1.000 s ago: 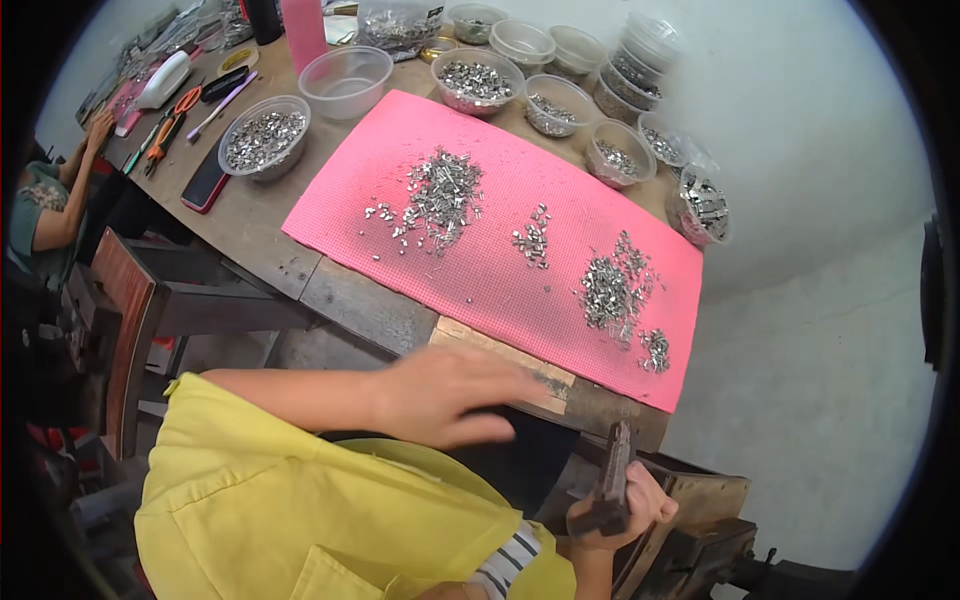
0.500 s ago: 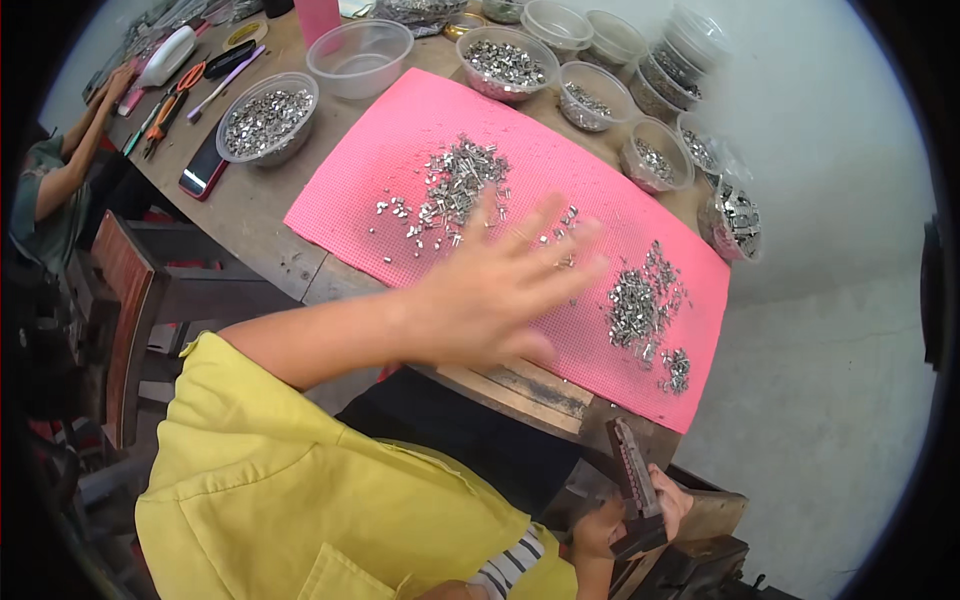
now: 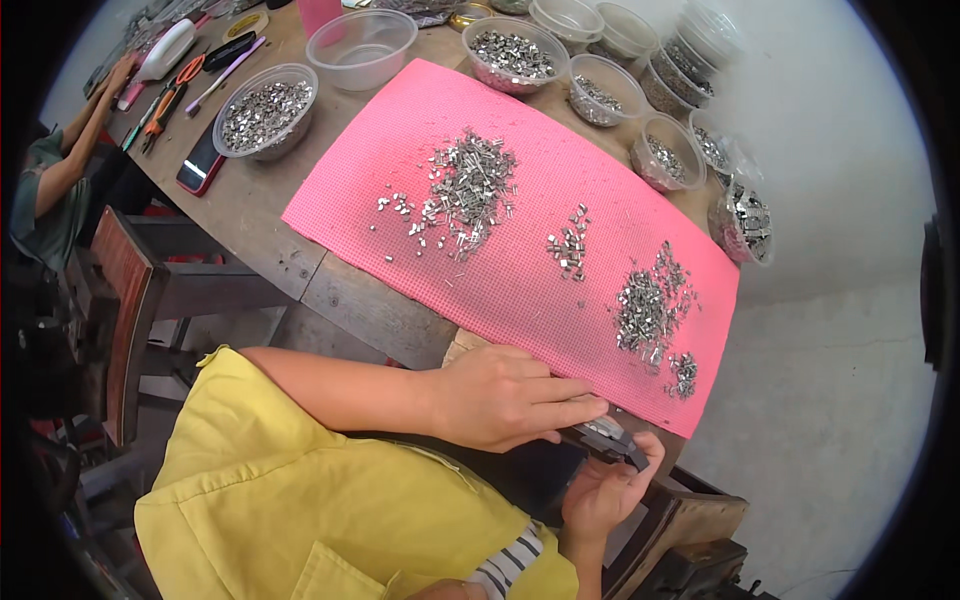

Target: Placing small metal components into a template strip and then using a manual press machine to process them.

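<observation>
A dark tool [image 3: 608, 440] sits at the near table edge, gripped from below by the right hand [image 3: 605, 490]; the left hand [image 3: 505, 395] lies over it, fingers together, tips touching it. Just beyond lies a pink mat [image 3: 520, 280] with heaps of metal clips [image 3: 465, 190] on a wooden table [image 3: 250, 210]. Tubs [image 3: 265, 110] line the far side, by a white wall [image 3: 830, 100].

Worn wooden table [image 3: 260, 215] — pink mat [image 3: 520, 270], tubs [image 3: 265, 110], phone [image 3: 200, 160]
</observation>
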{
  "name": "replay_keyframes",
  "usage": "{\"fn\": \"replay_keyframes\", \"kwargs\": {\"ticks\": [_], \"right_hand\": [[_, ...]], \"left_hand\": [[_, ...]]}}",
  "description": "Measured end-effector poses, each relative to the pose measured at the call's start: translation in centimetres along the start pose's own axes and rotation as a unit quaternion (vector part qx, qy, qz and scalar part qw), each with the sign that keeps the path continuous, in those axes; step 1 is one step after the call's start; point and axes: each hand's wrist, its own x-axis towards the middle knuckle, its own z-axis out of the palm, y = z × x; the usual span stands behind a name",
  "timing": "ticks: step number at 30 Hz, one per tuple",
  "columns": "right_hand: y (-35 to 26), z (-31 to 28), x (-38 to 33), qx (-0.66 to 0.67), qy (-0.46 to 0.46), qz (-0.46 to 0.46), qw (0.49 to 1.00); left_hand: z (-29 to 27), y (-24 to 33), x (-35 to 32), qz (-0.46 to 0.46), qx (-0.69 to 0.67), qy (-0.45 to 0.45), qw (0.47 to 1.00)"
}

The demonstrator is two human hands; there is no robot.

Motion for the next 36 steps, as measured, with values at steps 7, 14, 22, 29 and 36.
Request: {"fn": "replay_keyframes", "kwargs": {"ticks": [7,14,22,29,36], "right_hand": [[0.7,-1.5,1.4,-0.078,-0.02,0.044,0.996],[1.8,-1.9,3.6,-0.464,0.023,-0.082,0.882],[2.7,-1.7,3.8,-0.577,0.01,-0.124,0.807],[2.6,-1.7,3.6,-0.585,0.002,-0.113,0.803],[2.7,-1.3,3.5,-0.59,0.03,-0.118,0.798]], "left_hand": [[-0.4,-0.8,-1.1,0.062,0.085,-0.004,0.995],[-3.8,-1.8,-5.5,-0.056,-0.136,0.159,0.976],[-6.9,-3.1,-9.8,-0.277,-0.392,0.445,0.756],[-6.0,-3.1,-8.1,-0.266,-0.113,0.327,0.9],[-1.8,-0.9,-1.0,-0.128,0.046,0.028,0.99]]}}
